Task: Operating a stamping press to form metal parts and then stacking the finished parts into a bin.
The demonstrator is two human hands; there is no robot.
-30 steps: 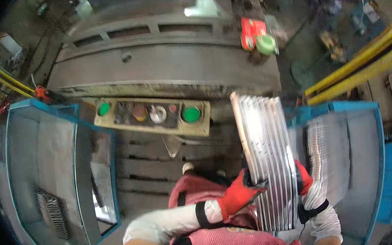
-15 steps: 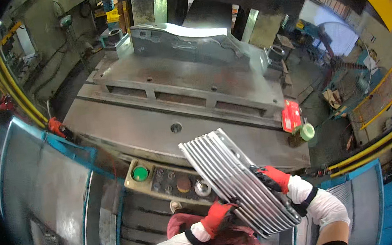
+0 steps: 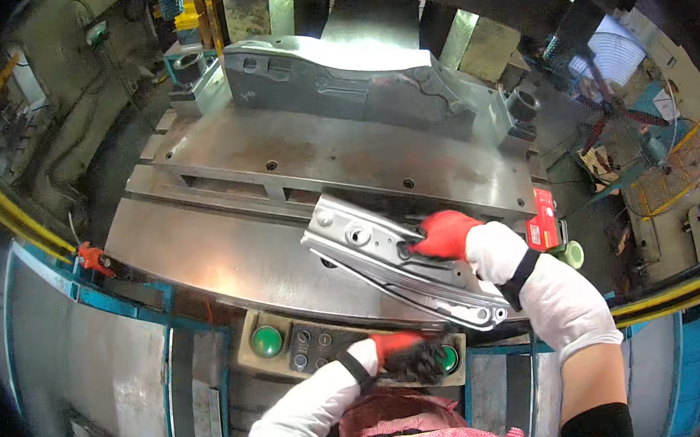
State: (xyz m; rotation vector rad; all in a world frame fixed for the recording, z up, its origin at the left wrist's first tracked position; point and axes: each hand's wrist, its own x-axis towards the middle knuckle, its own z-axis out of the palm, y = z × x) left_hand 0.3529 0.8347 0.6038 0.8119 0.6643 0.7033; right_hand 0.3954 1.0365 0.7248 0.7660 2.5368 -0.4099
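My right hand (image 3: pixel 447 237), in a red and black glove, is closed on long stamped metal parts (image 3: pixel 361 236) near their right side. The top part shows its pale face with round holes, and more edges lie beneath it. They are over the front ledge of the press bed (image 3: pixel 197 255); whether they touch it I cannot tell. My left hand (image 3: pixel 406 356), gloved the same way, is apart from the parts and over the control panel (image 3: pixel 252 344). Motion smears its fingers. A green button (image 3: pixel 266 341) sits left of it, and another green button (image 3: pixel 448 358) shows beside its fingertips.
Behind the ledge stands a large die block (image 3: pixel 351 87) with a curved top. A red box (image 3: pixel 541 217) and a pale green roll (image 3: pixel 572 255) are at the ledge's right end. Yellow guard posts (image 3: pixel 26 214) flank the press. A fan (image 3: pixel 607 104) stands at the far right.
My left hand has let go of the metal parts and moved over the panel. The parts have moved up onto or over the ledge and turned, so the top face shows instead of many edges.
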